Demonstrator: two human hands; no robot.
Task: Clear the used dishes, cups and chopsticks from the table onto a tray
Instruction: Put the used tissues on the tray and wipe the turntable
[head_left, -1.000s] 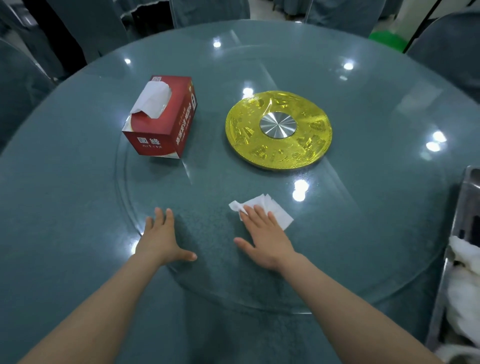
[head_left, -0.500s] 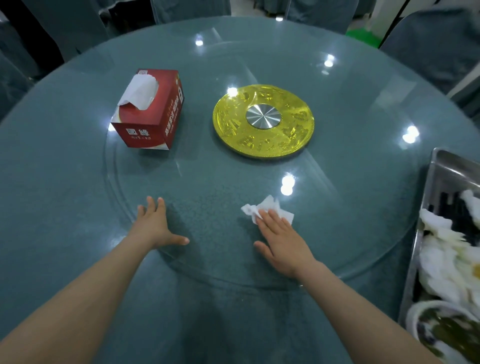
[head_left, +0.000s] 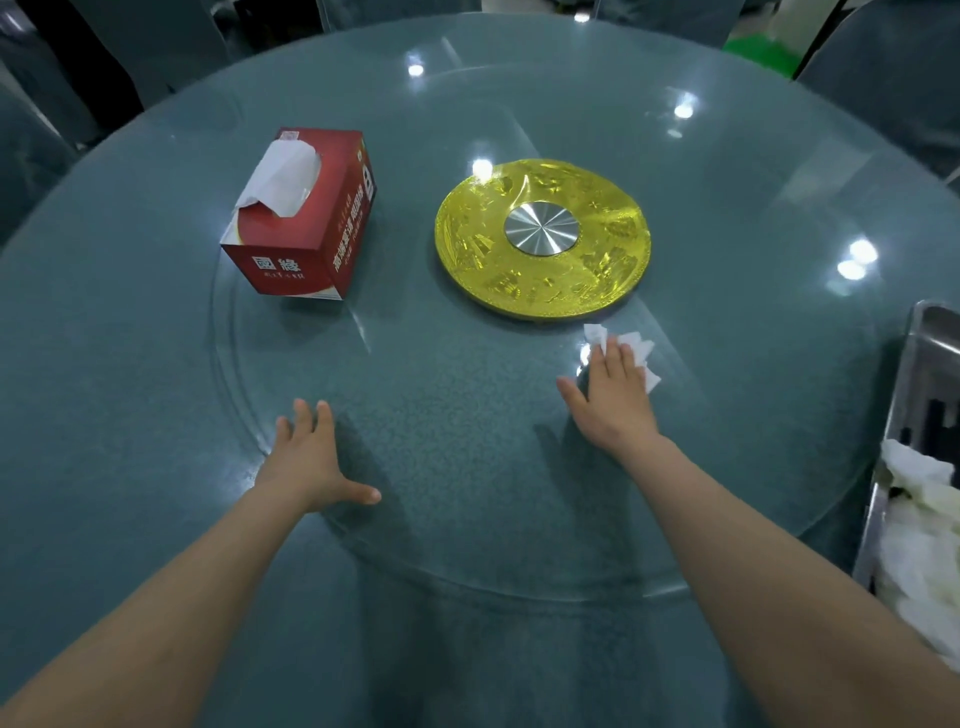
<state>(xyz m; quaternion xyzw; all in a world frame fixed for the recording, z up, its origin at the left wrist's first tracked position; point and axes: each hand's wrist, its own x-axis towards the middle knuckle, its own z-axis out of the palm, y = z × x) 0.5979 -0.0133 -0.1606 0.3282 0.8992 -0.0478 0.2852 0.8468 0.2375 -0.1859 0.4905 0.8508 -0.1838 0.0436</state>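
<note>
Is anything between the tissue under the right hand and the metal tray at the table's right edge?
Nothing visible. The right hand presses the white tissue flat on the glass turntable; bare glass lies between it and the metal tray. The gold disc sits behind, off that path.

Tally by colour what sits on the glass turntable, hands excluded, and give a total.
Red: 1, the tissue box
Gold: 1, the round disc
White: 1, the crumpled tissue under the right hand
Total: 3
</note>
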